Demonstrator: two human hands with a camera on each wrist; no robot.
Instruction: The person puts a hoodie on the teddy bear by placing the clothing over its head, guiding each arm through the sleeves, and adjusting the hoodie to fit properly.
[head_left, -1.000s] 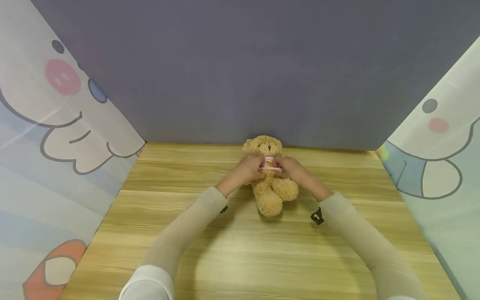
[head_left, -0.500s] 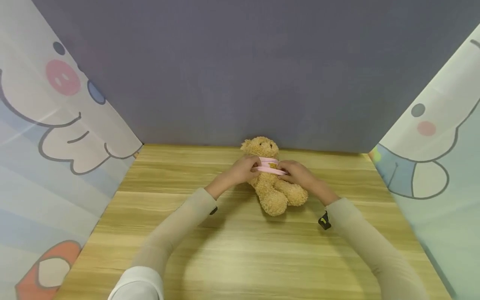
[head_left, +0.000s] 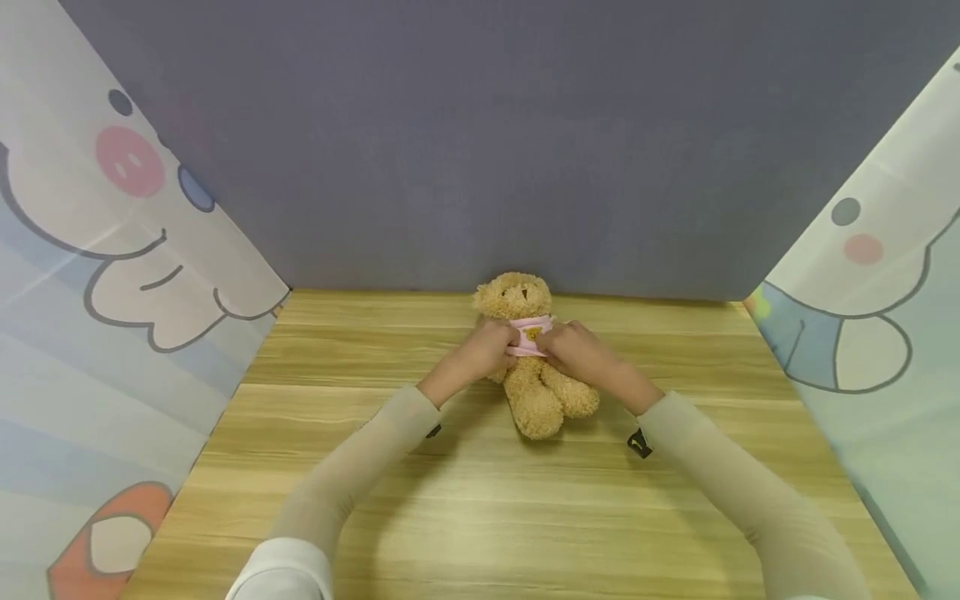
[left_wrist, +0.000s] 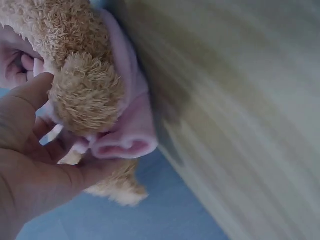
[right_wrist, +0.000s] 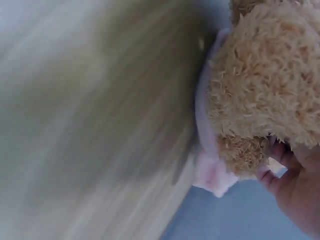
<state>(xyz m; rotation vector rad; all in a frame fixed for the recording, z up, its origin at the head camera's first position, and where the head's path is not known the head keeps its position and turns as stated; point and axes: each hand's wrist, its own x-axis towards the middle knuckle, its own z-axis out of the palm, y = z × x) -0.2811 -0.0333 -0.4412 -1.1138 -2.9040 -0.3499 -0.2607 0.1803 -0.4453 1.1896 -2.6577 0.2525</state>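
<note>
A light-brown teddy bear [head_left: 542, 408] lies face up on the wooden table, head toward the grey panel. It wears a small pink shirt [head_left: 525, 351] with a bear print on its chest. My left hand [head_left: 491, 346] pinches the shirt's edge on the left side. Opposite it, my right hand [head_left: 576, 352] holds the shirt on the right, knuckles up and fingertips hidden. In the left wrist view, a furry arm [left_wrist: 87, 95] sits by the thumb, above an open pink sleeve [left_wrist: 131, 140]. Fur [right_wrist: 270, 70] covers most of the shirt in the right wrist view.
The wooden table [head_left: 480, 508] ends against an upright grey panel [head_left: 480, 142] just behind the bear's head. Cartoon-printed sheets flank it on the left [head_left: 112, 292] and right [head_left: 873, 354]. A small black piece [head_left: 639, 443] hangs under the right cuff.
The shirt, bunched in narrow folds earlier, now lies flatter with its print showing. The bear swung its legs right, then back left, and its head has shifted slightly left. Both hands moved with it.
</note>
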